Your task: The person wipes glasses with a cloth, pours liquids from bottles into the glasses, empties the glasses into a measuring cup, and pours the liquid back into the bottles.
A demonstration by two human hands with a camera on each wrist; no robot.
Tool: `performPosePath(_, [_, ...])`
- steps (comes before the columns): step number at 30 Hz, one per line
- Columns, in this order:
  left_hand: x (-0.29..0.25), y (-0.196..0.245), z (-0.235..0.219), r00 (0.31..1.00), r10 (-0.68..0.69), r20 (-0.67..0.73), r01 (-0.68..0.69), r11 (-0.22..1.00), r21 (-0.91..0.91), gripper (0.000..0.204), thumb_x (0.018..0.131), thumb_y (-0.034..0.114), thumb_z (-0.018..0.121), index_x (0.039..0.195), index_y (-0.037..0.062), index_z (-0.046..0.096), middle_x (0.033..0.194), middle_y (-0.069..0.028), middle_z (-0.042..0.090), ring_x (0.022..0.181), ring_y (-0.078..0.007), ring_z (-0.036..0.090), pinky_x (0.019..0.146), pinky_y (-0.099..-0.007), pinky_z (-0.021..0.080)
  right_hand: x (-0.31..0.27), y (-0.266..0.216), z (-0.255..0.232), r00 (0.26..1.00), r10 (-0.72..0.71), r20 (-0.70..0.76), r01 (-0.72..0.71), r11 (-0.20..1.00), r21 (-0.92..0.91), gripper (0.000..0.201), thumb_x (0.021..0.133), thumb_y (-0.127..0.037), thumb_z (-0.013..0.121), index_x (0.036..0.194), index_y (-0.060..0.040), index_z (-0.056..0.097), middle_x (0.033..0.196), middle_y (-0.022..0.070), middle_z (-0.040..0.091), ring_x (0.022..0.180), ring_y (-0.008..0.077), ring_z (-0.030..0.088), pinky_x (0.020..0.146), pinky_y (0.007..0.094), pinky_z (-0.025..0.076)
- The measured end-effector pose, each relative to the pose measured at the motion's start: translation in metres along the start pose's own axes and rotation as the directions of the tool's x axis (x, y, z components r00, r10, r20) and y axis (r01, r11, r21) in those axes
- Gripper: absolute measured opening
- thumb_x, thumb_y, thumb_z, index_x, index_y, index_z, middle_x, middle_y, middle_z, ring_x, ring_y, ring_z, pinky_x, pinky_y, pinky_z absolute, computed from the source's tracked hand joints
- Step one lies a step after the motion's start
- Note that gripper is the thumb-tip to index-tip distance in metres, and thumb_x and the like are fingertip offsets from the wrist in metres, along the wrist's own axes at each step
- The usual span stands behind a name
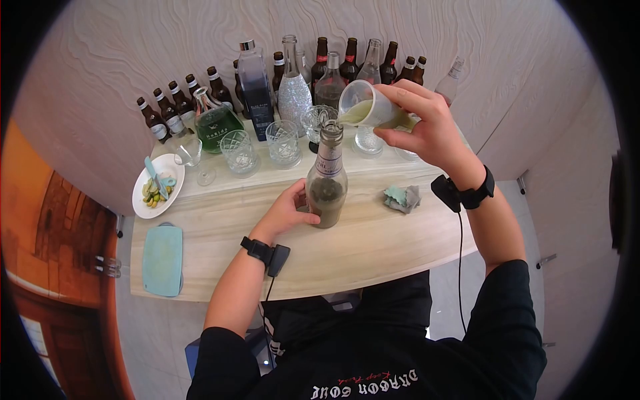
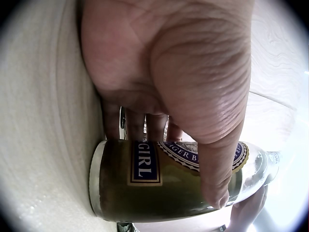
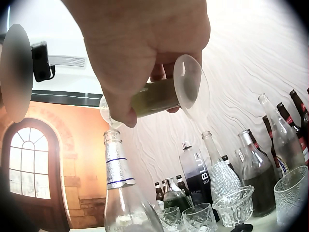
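Our two hands are apart, each with its own vessel. The left hand [image 1: 288, 210] is wrapped round the lower body of the glass beer bottle [image 1: 328, 197], thumb on one side and fingers on the other; the bottle stands upright on the tabletop [image 1: 267, 277], in front of the cut-glass tumbler [image 1: 283, 147]. The right hand [image 1: 430, 123] grips the translucent cup [image 1: 363, 90] between thumb and fingers, tipped so its lip sits just over the bottle's mouth. We cannot tell whether lip and glass touch.

The step looks to be pouring the cloudy green liquid [image 1: 361, 112] into the bottle, with some left in the cup. To do it well, we should line the lip up with the middle of that narrow opening and tilt by small turns of the wrist, so the stream stays thin. If liquid wells up at the mouth, we ease the cup back level and let the neck clear. Our low grip seems a sound brace against a nudge from above, and it leaves the neck in sight. The crumpled cloth [image 1: 402, 199] lies near, to the right, handy for drips.
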State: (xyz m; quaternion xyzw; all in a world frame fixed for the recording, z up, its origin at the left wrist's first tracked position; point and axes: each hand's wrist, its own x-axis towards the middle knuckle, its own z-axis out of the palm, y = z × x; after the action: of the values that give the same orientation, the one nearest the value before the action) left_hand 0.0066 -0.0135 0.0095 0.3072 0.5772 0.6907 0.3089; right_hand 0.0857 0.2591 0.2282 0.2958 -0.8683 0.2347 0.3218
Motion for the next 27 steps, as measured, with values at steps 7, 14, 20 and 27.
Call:
performPosePath(7, [0.0006,-0.0013,-0.0006,1.000,0.009,0.001,-0.009,1.000,-0.003,0.088,0.063,0.015,0.094,0.138,0.0079,0.050,0.129,-0.0006,0.059,0.124,-0.0176,0.054,0.108,-0.0358,0.041,0.0003,-0.0023,-0.0012,1.000,0.022,0.012,-0.022,1.000,-0.005,0.054,0.069,-0.007,0.080,0.122,-0.0056,0.066,0.094,0.0102,0.064,0.083,0.0279,0.064,0.075,0.0347,0.054])
performPosePath(14, [0.0007,-0.0017,-0.0006,1.000,0.012,-0.007,-0.012,1.000,0.005,0.087,0.063,0.013,0.093,0.137,0.0078,0.050,0.128,-0.0006,0.059,0.123,-0.0177,0.055,0.107,-0.0358,0.042,0.0007,-0.0008,-0.0007,1.000,0.011,0.005,-0.011,1.000,-0.007,0.055,0.069,-0.007,0.080,0.121,-0.0066,0.066,0.093,0.0098,0.064,0.082,0.0277,0.064,0.074,0.0345,0.054])
performPosePath(20, [0.0006,-0.0011,-0.0008,1.000,-0.007,-0.007,0.007,1.000,0.002,0.090,0.062,0.010,0.093,0.140,0.0075,0.048,0.132,-0.0024,0.058,0.126,-0.0195,0.054,0.109,-0.0373,0.041,0.0024,-0.0011,-0.0022,1.000,-0.014,0.003,0.015,0.999,-0.029,0.054,0.068,-0.007,0.079,0.121,-0.0069,0.067,0.091,0.0096,0.062,0.080,0.0277,0.063,0.072,0.0350,0.054])
performPosePath(27, [0.0009,-0.0001,-0.0014,1.000,-0.018,0.001,0.018,1.000,0.013,0.093,0.062,0.008,0.092,0.142,0.0071,0.046,0.134,-0.0033,0.057,0.128,-0.0205,0.052,0.112,-0.0389,0.039,0.0029,-0.0015,-0.0029,1.000,-0.002,0.010,0.003,0.999,-0.039,0.053,0.068,-0.007,0.079,0.120,-0.0079,0.067,0.089,0.0090,0.062,0.078,0.0279,0.062,0.071,0.0355,0.053])
